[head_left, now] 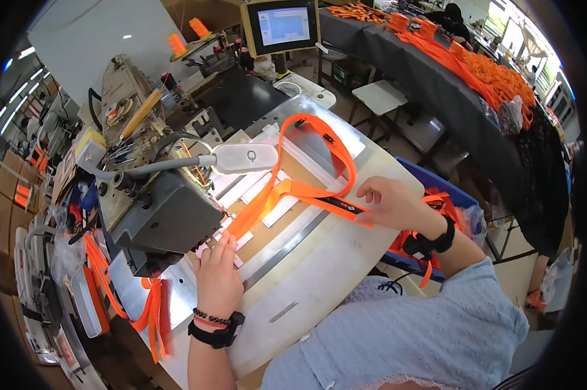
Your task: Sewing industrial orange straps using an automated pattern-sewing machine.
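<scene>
Left hand point(220, 276) open, fingertips on orange strap point(254, 211) beside sewing head point(166, 214), likely steadying it. Right hand point(397, 207) half-curled at strap's end, near right edge of table point(319, 279); grip unclear.

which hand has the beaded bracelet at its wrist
The left hand, near the machine head: dark beads circle its wrist. The right hand has a black wristband, no beads.

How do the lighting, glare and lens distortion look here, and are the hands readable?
Head view: the windows at upper right look washed out; the metal plate behind the orange strap catches glare; the dark-covered table bends toward the blackened rim; the left hand and right hand are well lit and fairly clear.
</scene>
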`<action>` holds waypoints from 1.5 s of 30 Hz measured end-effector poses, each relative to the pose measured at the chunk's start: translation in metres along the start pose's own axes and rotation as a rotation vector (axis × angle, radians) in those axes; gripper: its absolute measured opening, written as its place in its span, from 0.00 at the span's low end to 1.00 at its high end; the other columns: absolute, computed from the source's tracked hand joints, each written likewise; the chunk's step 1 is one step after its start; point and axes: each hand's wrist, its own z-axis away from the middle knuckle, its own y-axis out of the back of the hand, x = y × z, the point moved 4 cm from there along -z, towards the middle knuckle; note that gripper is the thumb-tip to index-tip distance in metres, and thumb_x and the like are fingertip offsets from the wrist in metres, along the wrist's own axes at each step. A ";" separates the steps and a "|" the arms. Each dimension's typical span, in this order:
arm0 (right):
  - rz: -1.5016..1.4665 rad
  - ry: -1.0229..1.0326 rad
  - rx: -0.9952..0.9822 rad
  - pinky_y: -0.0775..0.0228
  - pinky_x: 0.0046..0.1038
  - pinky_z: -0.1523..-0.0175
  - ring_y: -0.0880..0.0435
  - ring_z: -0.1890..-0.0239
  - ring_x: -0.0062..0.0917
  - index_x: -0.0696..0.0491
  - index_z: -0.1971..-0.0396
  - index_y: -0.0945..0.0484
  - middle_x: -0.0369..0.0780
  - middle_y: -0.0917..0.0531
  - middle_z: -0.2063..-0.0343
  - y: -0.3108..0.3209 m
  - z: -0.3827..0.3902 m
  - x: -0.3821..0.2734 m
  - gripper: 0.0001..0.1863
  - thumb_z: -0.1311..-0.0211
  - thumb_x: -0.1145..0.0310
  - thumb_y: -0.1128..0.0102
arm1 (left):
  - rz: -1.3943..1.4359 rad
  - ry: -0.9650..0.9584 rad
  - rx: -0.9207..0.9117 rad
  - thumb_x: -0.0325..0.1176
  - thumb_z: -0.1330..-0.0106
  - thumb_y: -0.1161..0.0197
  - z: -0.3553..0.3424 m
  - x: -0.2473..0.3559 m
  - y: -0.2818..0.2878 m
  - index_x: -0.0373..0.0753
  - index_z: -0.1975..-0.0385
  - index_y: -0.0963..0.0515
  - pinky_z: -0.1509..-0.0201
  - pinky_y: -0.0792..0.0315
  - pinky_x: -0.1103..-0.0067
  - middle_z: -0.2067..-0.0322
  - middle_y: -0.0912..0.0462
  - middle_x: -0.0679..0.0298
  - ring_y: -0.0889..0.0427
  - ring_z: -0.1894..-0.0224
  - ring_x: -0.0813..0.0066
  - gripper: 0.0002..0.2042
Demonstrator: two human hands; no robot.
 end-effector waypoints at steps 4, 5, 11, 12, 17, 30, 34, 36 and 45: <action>0.057 -0.075 -0.087 0.26 0.33 0.60 0.21 0.68 0.34 0.58 0.69 0.21 0.41 0.21 0.70 -0.010 -0.002 0.000 0.16 0.49 0.64 0.25 | -0.023 -0.007 0.017 0.22 0.44 0.43 0.002 -0.003 0.000 0.34 0.38 0.26 0.42 0.35 0.64 0.36 0.26 0.60 0.26 0.48 0.61 0.28; 0.062 -0.062 -0.067 0.26 0.33 0.61 0.20 0.68 0.33 0.59 0.69 0.21 0.41 0.21 0.71 -0.009 -0.003 0.006 0.16 0.50 0.64 0.25 | -0.019 -0.001 0.003 0.22 0.44 0.43 0.002 -0.003 0.000 0.34 0.38 0.26 0.42 0.35 0.64 0.36 0.26 0.61 0.26 0.48 0.61 0.28; -0.062 -0.114 0.149 0.26 0.26 0.62 0.20 0.72 0.27 0.62 0.65 0.19 0.41 0.16 0.72 0.026 -0.011 0.005 0.12 0.43 0.70 0.28 | -0.013 0.008 0.006 0.22 0.44 0.42 0.000 -0.001 -0.001 0.35 0.39 0.26 0.41 0.36 0.64 0.35 0.26 0.61 0.26 0.46 0.62 0.27; -0.156 -0.119 0.154 0.26 0.25 0.62 0.20 0.72 0.24 0.62 0.65 0.18 0.40 0.16 0.72 0.030 -0.015 0.007 0.11 0.42 0.71 0.29 | -0.002 0.011 0.010 0.22 0.43 0.42 0.001 -0.001 -0.001 0.35 0.39 0.26 0.40 0.36 0.64 0.36 0.26 0.61 0.26 0.45 0.62 0.27; -0.646 -0.107 0.328 0.28 0.20 0.59 0.21 0.69 0.15 0.59 0.60 0.18 0.34 0.17 0.69 0.033 -0.032 0.002 0.09 0.38 0.74 0.31 | 0.038 -0.018 0.059 0.20 0.46 0.45 0.001 -0.002 -0.005 0.35 0.39 0.27 0.43 0.36 0.62 0.37 0.26 0.61 0.26 0.48 0.59 0.29; -0.352 0.740 -0.370 0.27 0.28 0.50 0.19 0.55 0.26 0.56 0.54 0.21 0.38 0.18 0.58 -0.045 -0.081 -0.111 0.09 0.32 0.76 0.42 | 0.037 0.019 0.078 0.21 0.45 0.44 0.005 -0.004 -0.005 0.37 0.40 0.26 0.43 0.34 0.64 0.37 0.26 0.62 0.25 0.49 0.60 0.28; -0.049 0.806 -0.601 0.26 0.32 0.52 0.19 0.58 0.34 0.55 0.55 0.20 0.41 0.22 0.63 -0.092 -0.093 -0.133 0.09 0.33 0.74 0.39 | 0.037 0.026 0.066 0.21 0.44 0.44 0.004 -0.003 -0.005 0.36 0.41 0.25 0.43 0.33 0.65 0.37 0.25 0.62 0.25 0.49 0.61 0.26; -0.035 0.872 -0.598 0.26 0.34 0.52 0.19 0.58 0.36 0.55 0.55 0.20 0.42 0.23 0.65 -0.116 -0.107 -0.126 0.09 0.34 0.73 0.38 | 0.035 0.022 0.070 0.21 0.44 0.44 0.004 -0.001 -0.004 0.36 0.41 0.25 0.43 0.33 0.65 0.37 0.25 0.62 0.25 0.49 0.61 0.26; -0.124 0.542 -0.572 0.24 0.38 0.55 0.16 0.64 0.44 0.61 0.62 0.20 0.50 0.16 0.65 -0.129 -0.146 -0.127 0.11 0.33 0.67 0.37 | 0.065 0.035 0.068 0.22 0.45 0.43 -0.001 0.002 -0.001 0.36 0.48 0.23 0.44 0.34 0.62 0.47 0.22 0.59 0.25 0.50 0.57 0.21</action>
